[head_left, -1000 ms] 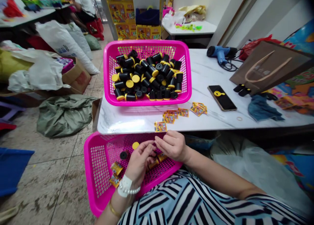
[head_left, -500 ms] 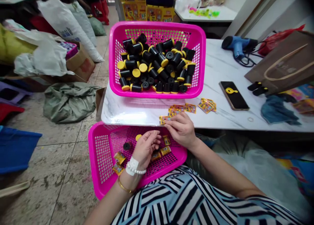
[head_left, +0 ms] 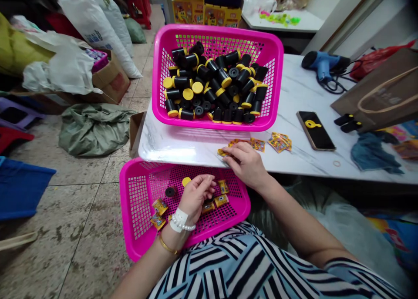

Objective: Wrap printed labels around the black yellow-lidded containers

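Note:
My right hand is at the table's front edge, its fingertips pinched down on a yellow printed label. More of these labels lie under and just beyond its fingers, partly covered. My left hand hovers over the lower pink basket, thumb and fingers curled together; whatever they hold, if anything, is hidden. Inside this basket lie several small cylinders with yellow printed wraps, a black-ended cylinder and a yellow-capped one.
A larger pink basket, full of black cylinders with yellow caps, stands on the white table. Rightward are a label pile, a phone, a blue heat gun and a paper bag.
The whole view has shifted slightly, so the baskets and table appear farther right. My right fingers now cover more of the near labels. My left hand stays closed over the lower basket.

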